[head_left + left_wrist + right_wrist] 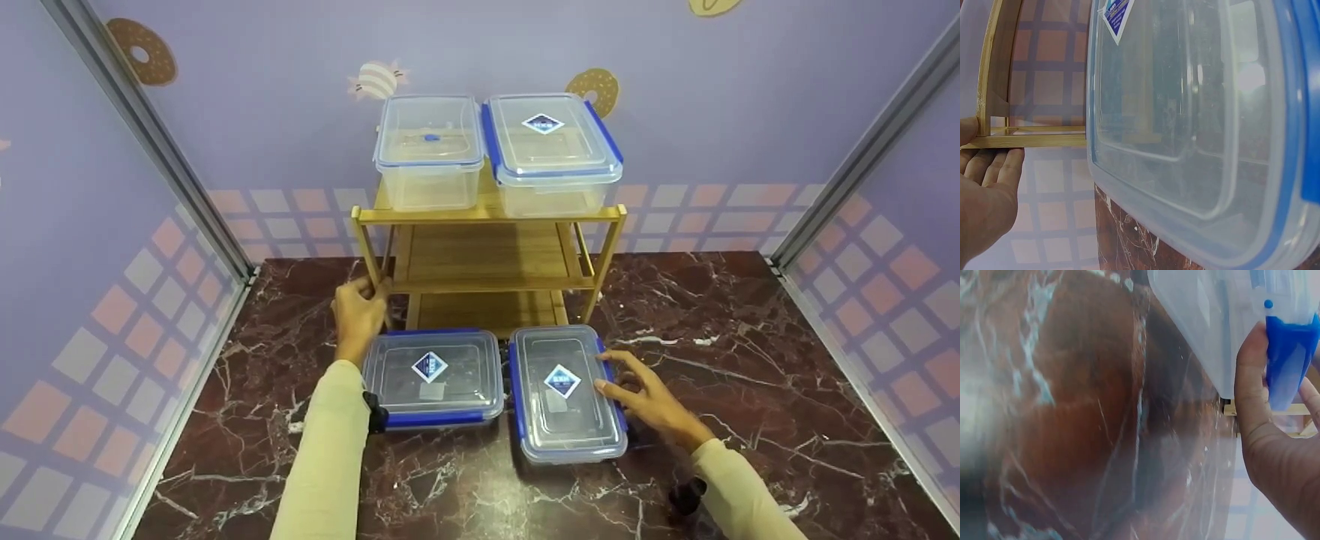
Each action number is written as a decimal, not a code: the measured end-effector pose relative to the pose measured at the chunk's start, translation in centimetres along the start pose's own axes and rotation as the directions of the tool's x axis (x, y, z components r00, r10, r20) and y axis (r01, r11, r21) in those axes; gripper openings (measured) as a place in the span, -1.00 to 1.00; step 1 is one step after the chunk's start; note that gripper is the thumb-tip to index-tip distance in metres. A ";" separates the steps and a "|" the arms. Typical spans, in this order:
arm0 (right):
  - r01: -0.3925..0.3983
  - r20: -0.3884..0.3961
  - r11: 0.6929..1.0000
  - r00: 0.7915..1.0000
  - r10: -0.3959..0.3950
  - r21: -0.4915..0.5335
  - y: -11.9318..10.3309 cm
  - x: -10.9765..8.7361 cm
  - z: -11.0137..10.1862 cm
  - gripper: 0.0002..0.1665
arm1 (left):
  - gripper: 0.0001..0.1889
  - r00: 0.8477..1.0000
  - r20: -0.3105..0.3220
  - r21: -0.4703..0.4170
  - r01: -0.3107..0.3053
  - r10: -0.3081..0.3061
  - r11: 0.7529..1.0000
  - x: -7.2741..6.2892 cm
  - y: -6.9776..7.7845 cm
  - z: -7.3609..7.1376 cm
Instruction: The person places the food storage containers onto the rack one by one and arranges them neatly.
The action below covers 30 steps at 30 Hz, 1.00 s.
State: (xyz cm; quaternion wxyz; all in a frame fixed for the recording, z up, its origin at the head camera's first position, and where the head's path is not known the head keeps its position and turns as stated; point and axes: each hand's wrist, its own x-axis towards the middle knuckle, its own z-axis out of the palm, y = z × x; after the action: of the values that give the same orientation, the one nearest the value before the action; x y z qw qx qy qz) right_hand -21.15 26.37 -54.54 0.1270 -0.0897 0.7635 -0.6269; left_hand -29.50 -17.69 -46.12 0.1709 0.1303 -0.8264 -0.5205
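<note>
My left hand [361, 311] grips the wooden shelf rack [491, 216] low on its left side; in the left wrist view, thumb and fingers lie on opposite sides of a thin rail [1044, 140]. Below that arm lies a clear lidded food container [465, 375] with blue clips and a diamond label, its long side crosswise. A second such container [551, 435] lies lengthwise to the right. My right hand [645, 394] is at its right edge, fingers spread, thumb and fingertips touching around the blue clip [1289, 360].
Two more clear containers stand side by side on the top shelf, the left one [431, 184] and the right one [555, 199] with a label on its lid. The rack has lower shelves [487, 255]. Purple patterned walls [285, 135] enclose the dark red marble floor [750, 360].
</note>
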 end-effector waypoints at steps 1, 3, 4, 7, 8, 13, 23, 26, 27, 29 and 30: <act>-0.012 0.003 1.000 1.000 0.012 0.024 0.0 0.0 0.1 -0.40 | -0.72 1.000 0.000 0.002 -0.002 0.002 1.000 0.0 0.0 0.0; -0.021 0.015 0.998 1.000 0.020 0.054 0.2 0.0 0.3 -0.38 | -0.72 1.000 -0.002 0.008 -0.006 0.006 1.000 -0.1 0.0 0.0; -0.022 0.020 0.998 1.000 0.020 0.063 0.2 0.1 0.4 -0.37 | -0.72 1.000 -0.003 0.013 -0.008 0.008 1.000 -0.1 0.0 -0.1; -0.018 0.029 0.995 0.999 0.015 0.099 0.5 0.2 0.7 -0.37 | -0.74 1.000 -0.006 0.013 -0.008 0.008 1.000 -0.1 0.0 -0.1; -0.016 0.030 0.994 0.999 0.012 0.108 0.5 0.2 0.8 -0.37 | -0.73 1.000 -0.005 0.012 -0.011 0.011 1.000 -0.1 -0.1 -0.1; 0.000 0.003 0.988 1.000 -0.001 0.152 0.9 0.5 1.1 -0.37 | -0.69 1.000 0.011 -0.008 -0.022 0.022 1.000 0.0 -0.1 -0.1; 0.048 -0.043 0.987 0.998 -0.042 0.153 1.2 0.7 1.1 -0.38 | -0.68 1.000 0.003 -0.031 -0.013 0.013 0.999 0.1 -0.1 -0.1; 0.065 -0.049 0.990 0.997 -0.060 0.122 1.1 0.6 1.0 -0.39 | -0.69 1.000 0.003 -0.032 -0.008 0.008 0.999 0.0 0.0 -0.1; 0.069 -0.049 0.991 0.997 -0.064 0.113 1.1 0.5 0.9 -0.39 | -0.69 1.000 0.005 -0.030 -0.005 0.006 1.000 0.0 0.0 -0.1; 0.075 -0.048 0.992 0.996 -0.070 0.098 1.0 0.4 0.8 -0.39 | -0.69 1.000 0.009 -0.025 -0.002 0.002 1.000 0.0 0.0 -0.2; 0.075 -0.045 0.993 0.996 -0.071 0.095 0.9 0.3 0.7 -0.39 | -0.69 1.000 0.011 -0.022 0.001 -0.001 1.000 0.0 0.0 -0.2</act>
State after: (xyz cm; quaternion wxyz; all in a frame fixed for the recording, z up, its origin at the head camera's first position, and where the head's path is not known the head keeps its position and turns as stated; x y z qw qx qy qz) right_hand -21.21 25.80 -55.61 0.0922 -0.0982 0.7308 -0.6692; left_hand -29.40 -17.83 -46.05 0.1676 0.1262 -0.8215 -0.5301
